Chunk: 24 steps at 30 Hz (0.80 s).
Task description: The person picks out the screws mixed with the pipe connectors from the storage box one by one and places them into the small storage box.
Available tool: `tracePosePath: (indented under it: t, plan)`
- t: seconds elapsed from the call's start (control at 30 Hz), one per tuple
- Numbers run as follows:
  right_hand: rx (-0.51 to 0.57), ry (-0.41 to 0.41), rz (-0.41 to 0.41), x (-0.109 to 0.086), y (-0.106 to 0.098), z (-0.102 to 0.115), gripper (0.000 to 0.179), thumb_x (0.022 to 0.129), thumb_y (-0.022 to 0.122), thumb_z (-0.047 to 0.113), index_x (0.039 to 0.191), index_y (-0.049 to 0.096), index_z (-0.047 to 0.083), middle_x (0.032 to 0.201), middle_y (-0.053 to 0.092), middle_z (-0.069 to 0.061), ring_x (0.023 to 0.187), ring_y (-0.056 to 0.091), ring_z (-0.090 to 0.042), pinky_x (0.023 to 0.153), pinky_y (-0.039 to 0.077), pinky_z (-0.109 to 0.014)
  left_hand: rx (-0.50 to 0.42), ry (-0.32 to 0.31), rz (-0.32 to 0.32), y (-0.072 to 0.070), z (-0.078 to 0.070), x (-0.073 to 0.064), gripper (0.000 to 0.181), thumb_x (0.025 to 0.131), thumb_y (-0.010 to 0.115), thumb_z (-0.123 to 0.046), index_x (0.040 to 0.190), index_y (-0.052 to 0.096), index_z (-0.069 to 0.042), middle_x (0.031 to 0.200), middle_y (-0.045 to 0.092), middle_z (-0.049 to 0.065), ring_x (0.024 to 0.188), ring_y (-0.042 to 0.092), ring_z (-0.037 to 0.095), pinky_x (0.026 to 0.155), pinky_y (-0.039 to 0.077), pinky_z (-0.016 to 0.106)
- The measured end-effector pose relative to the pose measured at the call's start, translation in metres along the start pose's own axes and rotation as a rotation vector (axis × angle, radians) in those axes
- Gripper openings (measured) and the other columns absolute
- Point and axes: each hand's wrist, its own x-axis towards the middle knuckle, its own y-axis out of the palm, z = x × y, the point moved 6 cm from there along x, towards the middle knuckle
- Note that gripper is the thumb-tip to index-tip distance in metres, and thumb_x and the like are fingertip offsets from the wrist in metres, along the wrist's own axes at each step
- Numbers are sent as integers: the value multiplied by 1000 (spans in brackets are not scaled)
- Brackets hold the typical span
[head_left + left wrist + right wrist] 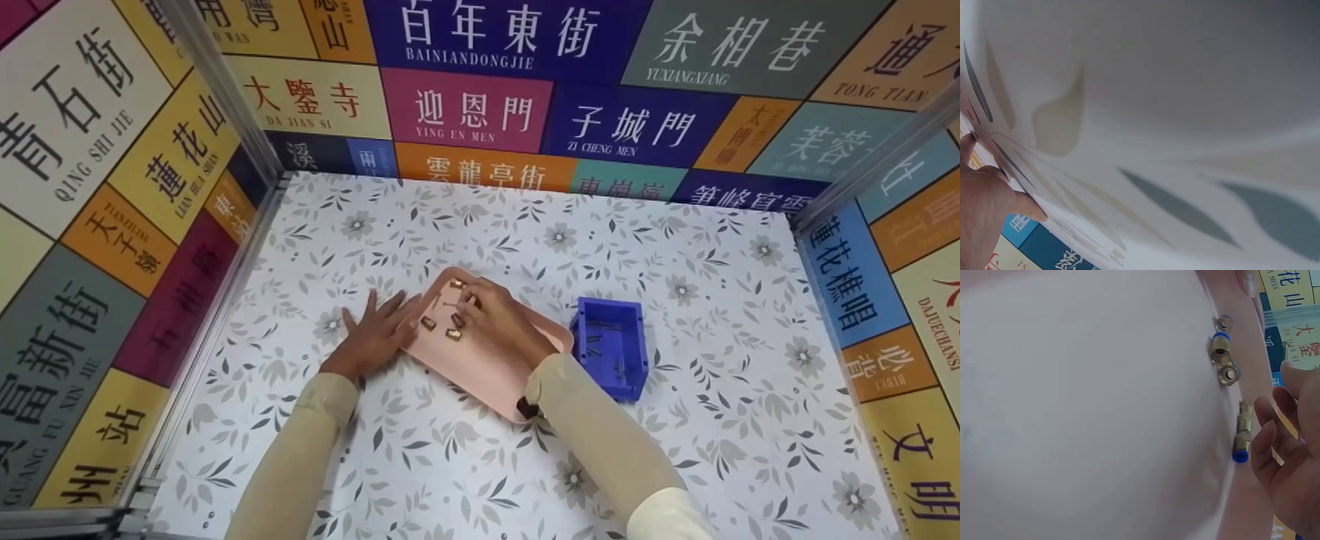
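A pink tray (472, 367) lies at a slant on the table, bearing several brass push-in fittings (454, 334) with blue collars near its far left end. My right hand (499, 319) is over the tray, beside the fittings. In the right wrist view, its fingertips pinch a small threaded screw (1285, 351), while the other fingers curl loosely close to a brass fitting (1243, 441). Spread and relaxed, my left hand (379, 337) rests at the tray's left edge, its fingertips on the rim. The left wrist view shows part of that hand (988, 208) against the tabletop.
A blue bin (611, 349) with several dark screws in it stands right of the tray, close to its corner. Patterned white cloth (720, 360) covers the table. Panels with large printed characters (480, 112) wall in the back and both sides.
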Motion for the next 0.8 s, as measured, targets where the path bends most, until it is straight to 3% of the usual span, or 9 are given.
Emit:
tracePosePath:
  t: [0.3,0.5,0.7,0.8]
  plan:
    - [-70,-72,-90,-5,-26,7,8,97,70,12,95,70,3,95,66,-12,83,65,-23,73,55,-34,-10,1,2,2,0,1,57,105,22,-67,160,16,-52,172,15,-10,158,-11,43,111,-17,80]
    - [-41,-29,-126,-11,-46,6,9,98,70,14,94,70,6,98,66,-9,86,67,-23,77,56,-37,-13,1,13,1,2,2,58,105,23,-68,160,17,-51,172,15,-10,158,-11,42,111,-17,80]
    - [-29,-41,-164,-18,-68,4,12,100,67,17,95,69,6,101,65,-10,89,67,-27,81,57,-51,-9,5,11,2,4,4,59,104,23,-69,160,16,-52,172,15,-10,158,-11,42,110,-17,80]
    - [-26,-49,-184,-22,-79,3,11,101,66,17,96,68,7,101,65,-9,90,67,-27,81,57,-51,-10,-3,15,2,4,4,59,104,23,-70,160,16,-53,172,14,-11,158,-11,42,110,-18,80]
